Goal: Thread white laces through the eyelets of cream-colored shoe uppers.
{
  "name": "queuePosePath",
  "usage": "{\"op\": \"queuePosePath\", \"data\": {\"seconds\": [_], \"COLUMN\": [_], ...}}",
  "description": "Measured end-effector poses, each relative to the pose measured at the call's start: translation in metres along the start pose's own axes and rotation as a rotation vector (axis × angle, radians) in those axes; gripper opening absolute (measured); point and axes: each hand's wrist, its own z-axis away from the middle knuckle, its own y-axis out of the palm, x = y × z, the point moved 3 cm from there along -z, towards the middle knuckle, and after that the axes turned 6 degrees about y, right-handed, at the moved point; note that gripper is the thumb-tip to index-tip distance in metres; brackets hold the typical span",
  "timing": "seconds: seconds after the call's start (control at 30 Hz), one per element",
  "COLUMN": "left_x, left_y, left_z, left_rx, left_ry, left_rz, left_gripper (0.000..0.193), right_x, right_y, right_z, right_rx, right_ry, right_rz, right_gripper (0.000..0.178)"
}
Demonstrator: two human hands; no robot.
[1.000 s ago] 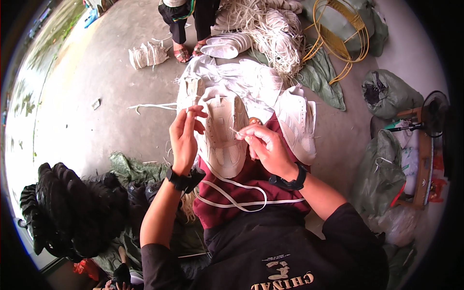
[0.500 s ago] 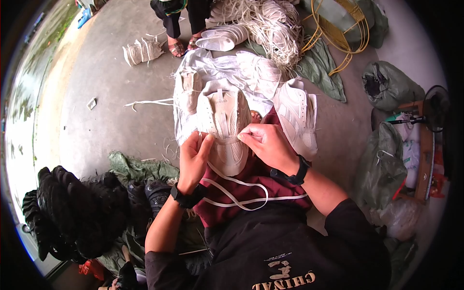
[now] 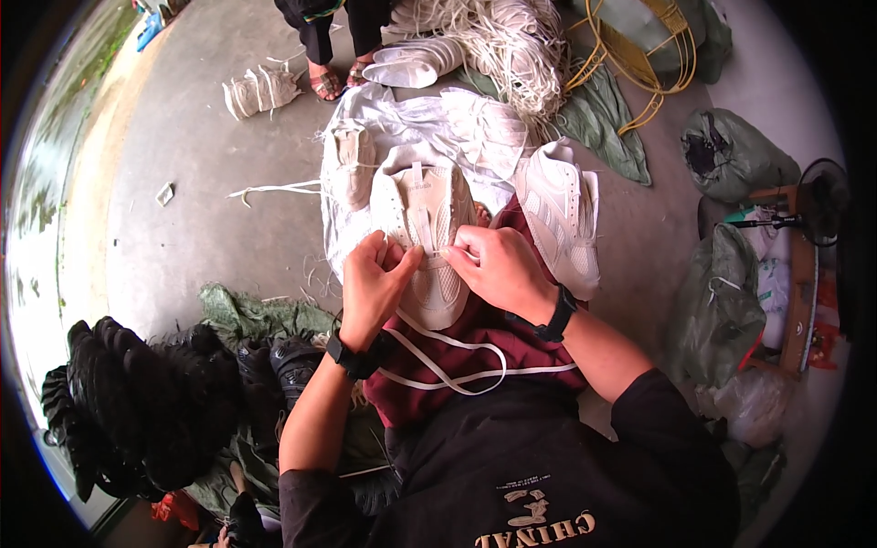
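Note:
A cream mesh shoe upper (image 3: pixel 429 196) rests on my lap, toe toward me, tongue showing between its rows of eyelets. My left hand (image 3: pixel 373 285) pinches at the lower end of the lacing area, thumb and finger closed on a white shoelace (image 3: pixel 489 347). Opposite it, my right hand (image 3: pixel 501 267) is also closed in a pinch on the lace, close to the left fingertips. The fingers partly hide the lace between them. Its loose length loops over the maroon cloth (image 3: pixel 425 406) on my lap. A second pale shoe (image 3: pixel 559 219) lies to the right.
Beyond my lap, white sheeting (image 3: pixel 402 114) carries more pale uppers (image 3: pixel 347 169). Farther off are a heap of white laces (image 3: pixel 525 55), another person's feet (image 3: pixel 324 82) and a yellow frame (image 3: pixel 644 82). Black shoes (image 3: pixel 155 393) are piled at left; green sacks (image 3: pixel 726 301) stand at right.
My left hand has moved right and slightly upward along the upper, and my right hand slightly left, so their fingertips are closer together. The lace on my lap lies nearly unchanged.

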Motion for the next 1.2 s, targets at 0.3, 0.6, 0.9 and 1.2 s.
{"op": "queuePosePath", "data": {"seconds": [0.3,0.6,0.9,1.2], "left_x": [0.004,0.013,-0.006,-0.013], "left_y": [0.004,0.010,0.008,0.002], "left_z": [-0.010,-0.003,0.017,0.013], "left_rx": [0.028,0.096,0.028,0.045], "left_ry": [0.009,-0.003,0.209,0.332], "left_rz": [0.010,0.145,0.007,-0.095], "left_gripper": [0.034,0.027,0.016,0.017], "right_x": [0.002,0.015,0.022,-0.004], "right_y": [0.003,-0.001,0.008,0.004], "right_z": [-0.011,-0.005,0.000,0.004], "right_rx": [-0.012,0.059,0.024,0.033], "right_ry": [-0.049,-0.077,-0.119,0.054], "right_rz": [0.122,0.130,0.242,0.122], "right_gripper": [0.023,0.018,0.021,0.033]}}
